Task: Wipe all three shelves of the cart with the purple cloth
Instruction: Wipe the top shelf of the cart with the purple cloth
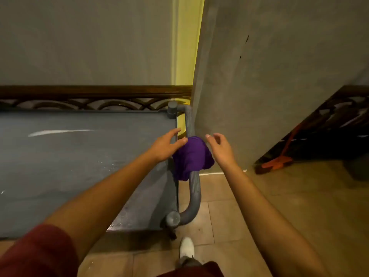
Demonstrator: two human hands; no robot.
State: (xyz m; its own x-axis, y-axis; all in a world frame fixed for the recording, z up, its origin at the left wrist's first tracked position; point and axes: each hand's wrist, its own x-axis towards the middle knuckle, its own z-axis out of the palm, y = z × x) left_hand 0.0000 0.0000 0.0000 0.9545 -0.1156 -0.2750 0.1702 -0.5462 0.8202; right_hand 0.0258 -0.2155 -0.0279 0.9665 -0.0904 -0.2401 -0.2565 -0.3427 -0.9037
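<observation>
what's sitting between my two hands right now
In the head view, the purple cloth, draped over the cart handle, lies between the left hand and right hand.

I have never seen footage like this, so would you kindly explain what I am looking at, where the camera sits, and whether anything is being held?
There is no machine here: a person wears a wide-angle camera on the head, so this single picture looks forward and down along both bare arms. The left hand and right hand are open, fingers spread, on either side of a purple cloth. The left hand's fingers may just touch the cloth, but neither hand grips it. The cloth hangs draped over the cart's grey handle. To the left lies the cart's top shelf, grey and scuffed, with nothing standing on it. The lower shelves are out of sight. An orange broom leans by the wall on the right.
</observation>
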